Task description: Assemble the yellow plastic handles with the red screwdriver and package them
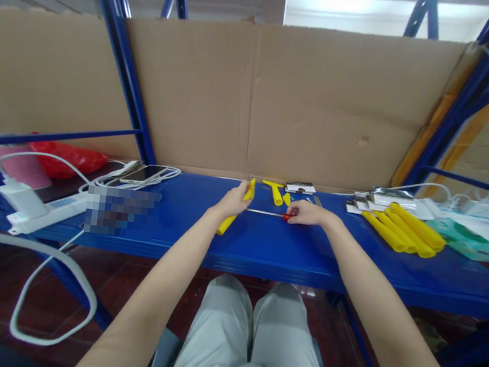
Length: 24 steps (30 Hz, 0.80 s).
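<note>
My left hand [232, 201] is closed around a yellow plastic handle [226, 225], whose wide lower end sticks out below the palm. My right hand [308, 213] grips a screwdriver [285, 216] by its red handle. The thin metal shaft lies level and points left, its tip close to the yellow handle; I cannot tell if they touch. Just behind the hands, a yellow T-shaped scraper handle [277, 195] lies on the blue shelf [179, 211]. Beside my right hand are a small yellow piece [287, 199] and a flat metal strip [317, 201].
Several yellow handles [407, 230] lie at the right, near a green plastic packet [467, 239] and white papers. A small black-and-white box [300, 187] stands at the back. Leftward are a power strip [53, 215], cables and a red bag [68, 159]. A cardboard wall [193, 95] closes the rear.
</note>
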Each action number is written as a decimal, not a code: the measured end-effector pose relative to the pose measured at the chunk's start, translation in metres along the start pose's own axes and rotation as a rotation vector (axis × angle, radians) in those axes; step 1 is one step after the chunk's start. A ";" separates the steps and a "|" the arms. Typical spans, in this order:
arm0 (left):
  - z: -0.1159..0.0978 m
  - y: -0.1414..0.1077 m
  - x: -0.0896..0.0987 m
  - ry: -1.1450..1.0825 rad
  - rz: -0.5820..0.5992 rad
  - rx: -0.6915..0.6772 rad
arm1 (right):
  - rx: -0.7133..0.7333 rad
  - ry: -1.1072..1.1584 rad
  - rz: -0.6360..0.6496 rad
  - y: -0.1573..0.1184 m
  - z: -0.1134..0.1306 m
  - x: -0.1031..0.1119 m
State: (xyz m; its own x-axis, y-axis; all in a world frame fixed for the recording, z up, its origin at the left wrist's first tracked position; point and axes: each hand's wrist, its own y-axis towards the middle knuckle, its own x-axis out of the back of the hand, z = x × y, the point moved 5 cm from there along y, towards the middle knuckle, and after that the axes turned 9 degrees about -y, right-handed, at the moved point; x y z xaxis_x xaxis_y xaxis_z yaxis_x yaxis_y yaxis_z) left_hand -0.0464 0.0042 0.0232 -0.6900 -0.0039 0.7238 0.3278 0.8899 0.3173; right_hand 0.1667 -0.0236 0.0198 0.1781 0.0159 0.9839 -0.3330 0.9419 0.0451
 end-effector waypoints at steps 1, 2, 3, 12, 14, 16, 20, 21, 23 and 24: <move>0.000 0.000 0.000 -0.004 -0.003 -0.011 | 0.012 0.023 -0.010 0.001 0.003 -0.001; -0.001 0.000 -0.001 -0.006 -0.004 -0.025 | 0.024 0.041 -0.034 0.002 0.005 -0.002; -0.002 0.000 -0.001 -0.005 -0.004 -0.040 | 0.036 0.057 -0.073 0.004 0.009 -0.002; -0.020 -0.003 -0.010 0.085 0.002 -0.188 | 0.246 0.327 -0.581 0.025 0.041 -0.008; -0.025 -0.005 -0.011 0.108 0.016 -0.196 | 0.253 0.367 -0.633 0.027 0.043 -0.010; -0.029 -0.007 -0.012 0.144 0.030 -0.195 | 0.236 0.396 -0.665 0.028 0.043 -0.011; -0.035 -0.011 -0.013 0.207 0.055 -0.196 | 0.192 0.423 -0.695 0.026 0.042 -0.009; -0.036 -0.011 -0.014 0.211 0.055 -0.198 | 0.183 0.425 -0.699 0.026 0.042 -0.009; -0.037 -0.012 -0.014 0.203 0.054 -0.208 | 0.163 0.426 -0.715 0.026 0.041 -0.008; -0.038 -0.012 -0.014 0.192 0.054 -0.212 | 0.152 0.427 -0.724 0.026 0.041 -0.008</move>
State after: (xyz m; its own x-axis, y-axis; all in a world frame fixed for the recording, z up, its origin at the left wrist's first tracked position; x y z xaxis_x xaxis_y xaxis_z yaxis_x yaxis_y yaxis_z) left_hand -0.0159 -0.0233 0.0322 -0.5396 -0.0634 0.8395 0.5022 0.7761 0.3814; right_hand 0.1191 -0.0127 0.0204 0.7183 -0.4187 0.5556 -0.1177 0.7140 0.6902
